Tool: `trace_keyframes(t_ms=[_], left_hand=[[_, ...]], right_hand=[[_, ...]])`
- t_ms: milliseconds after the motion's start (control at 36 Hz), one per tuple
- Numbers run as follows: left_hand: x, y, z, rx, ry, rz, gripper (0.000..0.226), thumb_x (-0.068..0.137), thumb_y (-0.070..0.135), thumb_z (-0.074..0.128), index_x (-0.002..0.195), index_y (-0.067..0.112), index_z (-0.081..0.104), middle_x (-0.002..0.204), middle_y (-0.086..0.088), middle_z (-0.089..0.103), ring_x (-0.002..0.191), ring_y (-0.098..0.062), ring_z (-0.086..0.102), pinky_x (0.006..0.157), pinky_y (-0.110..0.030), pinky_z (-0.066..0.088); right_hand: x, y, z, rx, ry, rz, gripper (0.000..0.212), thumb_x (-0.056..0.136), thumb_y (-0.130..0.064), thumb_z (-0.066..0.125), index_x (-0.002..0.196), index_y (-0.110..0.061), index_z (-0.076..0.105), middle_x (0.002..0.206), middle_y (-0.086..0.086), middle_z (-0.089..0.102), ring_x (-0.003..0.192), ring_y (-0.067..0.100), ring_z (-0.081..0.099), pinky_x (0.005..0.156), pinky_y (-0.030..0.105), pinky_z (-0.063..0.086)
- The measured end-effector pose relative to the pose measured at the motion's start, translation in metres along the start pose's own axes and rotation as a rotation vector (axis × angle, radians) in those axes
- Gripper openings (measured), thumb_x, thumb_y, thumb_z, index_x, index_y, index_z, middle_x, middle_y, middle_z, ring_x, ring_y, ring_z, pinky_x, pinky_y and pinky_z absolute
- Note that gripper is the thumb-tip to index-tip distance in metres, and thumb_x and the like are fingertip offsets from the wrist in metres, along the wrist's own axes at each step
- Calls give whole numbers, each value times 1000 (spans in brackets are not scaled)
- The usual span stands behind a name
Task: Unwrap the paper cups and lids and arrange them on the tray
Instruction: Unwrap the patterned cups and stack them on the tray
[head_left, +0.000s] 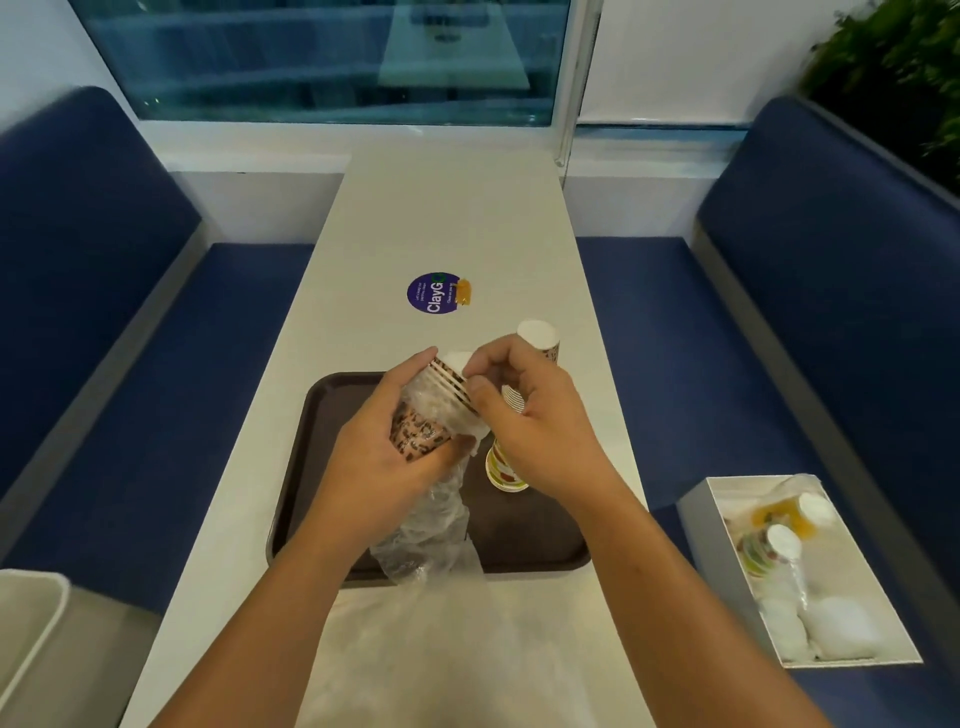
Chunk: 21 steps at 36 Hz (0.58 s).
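Long white desk (447, 218), smooth. Dark brown tray (524, 535) at its near end: rounded rectangle, raised rim. Clear crinkled plastic wrap (426, 525) trails from tray onto desk. Left hand (379, 457): fingers (415, 364) curled round a leopard-print cup stack (431, 410), tilted above the tray, wrap half peeled. Right hand (530, 415): fingers (488, 358) pinch the stack's ribbed top end. Striped paper cups (501, 467) stand on the tray.

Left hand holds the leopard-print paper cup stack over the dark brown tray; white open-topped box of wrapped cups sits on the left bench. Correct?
No. The head view shows the white open-topped box on the right blue bench, not the left. The left hand does hold the leopard-print paper cup stack over the dark brown tray.
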<state>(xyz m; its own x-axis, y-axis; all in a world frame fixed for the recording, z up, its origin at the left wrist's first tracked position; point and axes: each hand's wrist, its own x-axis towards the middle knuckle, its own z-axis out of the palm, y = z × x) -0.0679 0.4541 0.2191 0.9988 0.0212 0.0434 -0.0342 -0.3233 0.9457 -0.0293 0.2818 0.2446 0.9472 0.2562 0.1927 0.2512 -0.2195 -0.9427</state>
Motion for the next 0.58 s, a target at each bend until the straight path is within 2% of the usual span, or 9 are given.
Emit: trace_keyframes(t_ms=[83, 167, 222, 306, 361, 417, 500, 583], left_hand=[[-7, 2, -3, -10, 8, 12, 82, 76, 43, 85, 145, 56, 45, 135, 24, 60, 126, -9, 62, 103, -41, 57], [-12, 4, -4, 13, 10, 23, 80, 80, 38, 86, 145, 55, 44, 134, 26, 59, 125, -3, 60, 103, -40, 57], [-14, 5, -6, 28, 12, 32, 79, 80, 37, 86, 144, 56, 44, 133, 30, 57, 124, 2, 58, 102, -38, 57], [-14, 7, -9, 37, 6, 47, 79, 81, 33, 87, 143, 59, 44, 133, 34, 55, 125, 4, 56, 101, -33, 56], [-11, 8, -11, 36, -3, 53, 79, 82, 30, 86, 141, 61, 44, 133, 36, 55, 125, 5, 56, 99, -27, 56], [-9, 9, -12, 58, -16, 55, 77, 83, 32, 85, 137, 66, 40, 128, 44, 51, 123, 13, 52, 92, -14, 54], [-4, 10, -11, 54, -21, 40, 78, 84, 32, 84, 135, 69, 38, 121, 50, 49, 118, 19, 50, 82, -6, 51], [2, 11, -8, 18, -24, 28, 80, 85, 28, 85, 141, 63, 41, 120, 49, 51, 116, 18, 53, 80, -10, 54]], right_hand=[[-2, -7, 1, 34, 22, -7, 20, 102, -9, 60, 103, -28, 60, 97, -11, 66, 101, 10, 65, 84, 32, 60], [1, -9, -3, 46, 106, -47, 23, 105, -6, 51, 107, -26, 62, 101, -15, 67, 103, 8, 65, 84, 29, 60], [4, -11, -8, 6, 98, -66, 28, 106, -4, 47, 110, -24, 67, 110, -11, 69, 108, 6, 64, 85, 24, 58], [7, -13, -16, -189, -57, -143, 39, 99, 3, 49, 124, -20, 69, 114, -6, 63, 110, 3, 58, 88, 20, 52], [9, -11, -21, -366, -195, -204, 56, 91, 5, 57, 139, -24, 59, 118, -4, 53, 111, 5, 51, 92, 20, 49], [14, -6, -24, -597, -262, -280, 72, 88, 2, 66, 149, -31, 46, 131, -5, 42, 114, 8, 45, 97, 26, 51], [22, 3, -27, -863, -215, -354, 88, 83, -3, 79, 150, -42, 38, 149, -3, 28, 117, 15, 41, 92, 38, 58], [31, 10, -37, -924, -81, -460, 85, 77, -5, 86, 147, -32, 49, 152, 1, 36, 117, 21, 46, 89, 39, 56]])
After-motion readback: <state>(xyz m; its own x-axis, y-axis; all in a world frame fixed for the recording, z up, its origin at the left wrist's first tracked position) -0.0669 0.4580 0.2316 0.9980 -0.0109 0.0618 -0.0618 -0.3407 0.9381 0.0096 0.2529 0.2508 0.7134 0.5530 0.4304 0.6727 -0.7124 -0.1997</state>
